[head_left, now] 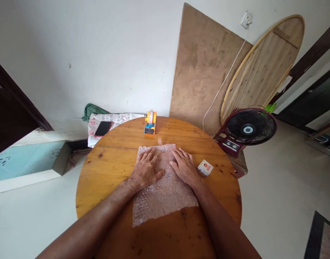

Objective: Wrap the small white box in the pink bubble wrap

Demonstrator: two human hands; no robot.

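Observation:
A sheet of clear bubble wrap (165, 201) lies spread on the round wooden table (108, 172). My left hand (146, 169) rests flat on the sheet's upper left part, fingers stretched out. My right hand (184, 166) lies flat on its upper right part, fingers also spread. Both hands press on the wrap and hold nothing. A small strip of tape (160, 141) sticks at the sheet's far edge. A small white and red box (205, 168) sits just right of my right hand.
An orange tape dispenser (150, 123) stands at the table's far side. A black phone (102, 128) lies on a printed sack (115, 120) behind the table. A dark red floor fan (247, 128), a wooden board and a round tabletop lean at the right wall.

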